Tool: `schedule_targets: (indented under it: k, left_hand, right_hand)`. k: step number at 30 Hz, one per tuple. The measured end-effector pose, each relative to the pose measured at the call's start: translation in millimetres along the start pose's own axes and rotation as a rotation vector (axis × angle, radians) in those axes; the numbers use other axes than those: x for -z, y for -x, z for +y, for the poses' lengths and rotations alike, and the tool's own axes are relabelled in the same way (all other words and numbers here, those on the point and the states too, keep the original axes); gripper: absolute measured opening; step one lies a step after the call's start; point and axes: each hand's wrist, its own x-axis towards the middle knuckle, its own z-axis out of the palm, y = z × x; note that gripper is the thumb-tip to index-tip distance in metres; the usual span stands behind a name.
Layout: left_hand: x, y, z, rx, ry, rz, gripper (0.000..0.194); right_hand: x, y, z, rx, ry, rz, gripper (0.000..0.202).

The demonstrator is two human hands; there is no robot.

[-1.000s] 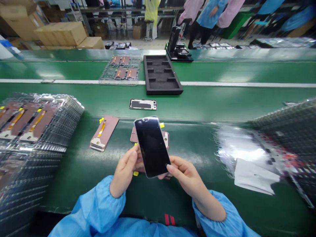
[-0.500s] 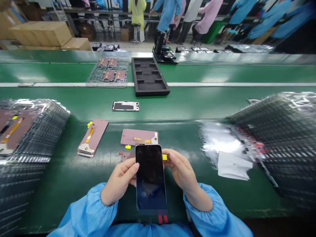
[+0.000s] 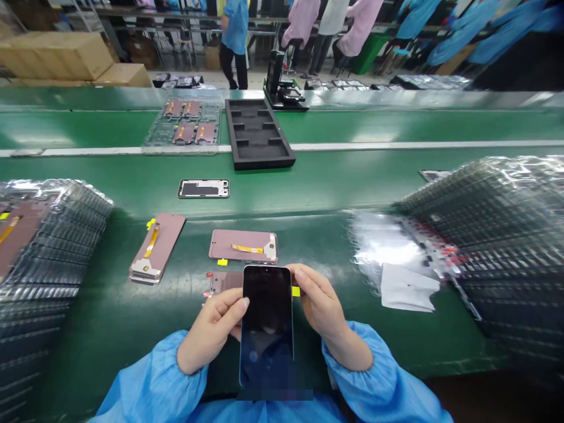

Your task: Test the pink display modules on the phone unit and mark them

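Observation:
A dark phone screen (image 3: 267, 329) is held upright, glossy side facing me. My left hand (image 3: 215, 326) grips its left edge, thumb on the front. At its upper right edge is my right hand (image 3: 319, 302), fingers closed around the edge beside a yellow tab (image 3: 295, 291). Behind it lies a pinkish panel (image 3: 224, 242) with an orange ribbon. Another panel (image 3: 227, 282) is partly hidden by the held screen and my left hand. To the left rests a small stack of similar panels (image 3: 161, 244).
A phone frame (image 3: 203, 188) lies on the green belt, below a black tray (image 3: 259, 157) and a clear tray (image 3: 152, 141) of panels. Stacked clear trays stand left (image 3: 94, 217) and right (image 3: 497, 211). White sheets (image 3: 408, 288) lie at the right. People stand in the background.
The view has shifted slightly, moving the table items leftward. The held screen sits slightly lower in view, with both hands still on it. A person in blue in the background has moved left.

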Motion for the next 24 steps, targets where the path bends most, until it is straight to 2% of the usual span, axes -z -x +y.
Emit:
schedule_targets:
  k: [6,10,15,17,19,22,24]
  left_hand:
    - [-2.3,0.7,-0.5,0.000,-0.033,0.009,0.043]
    - [-3.3,2.0,-2.6,-0.002,-0.019,0.020,0.043]
    - [-2.8,2.4,-4.5,0.029,0.110,-0.029,0.050]
    - [-2.1,1.0,-4.9,0.054,0.191,-0.049,0.060]
    - [-1.0,-0.6,-3.8,0.071,0.207,-0.010,0.064]
    - [2.1,-2.1,3.6,0.049,0.131,0.089,0.056]
    - [5.4,-2.0,13.0,0.004,0.085,0.147,0.053]
  right_hand:
    - [6.1,3.7,8.9,-0.025,0.104,0.019,0.025]
    - [6.9,4.0,10.8,-0.042,0.103,0.035,0.031]
    - [3.7,6.0,14.5,-0.089,0.073,0.052,0.036]
    - [1.9,7.8,16.5,-0.123,0.082,0.016,0.038]
    - [0.2,8.9,17.1,-0.167,0.106,-0.054,0.040]
    - [-2.2,9.3,13.2,-0.226,0.118,-0.150,0.039]
    - [-4.0,11.2,7.2,-0.268,0.071,-0.232,0.045]
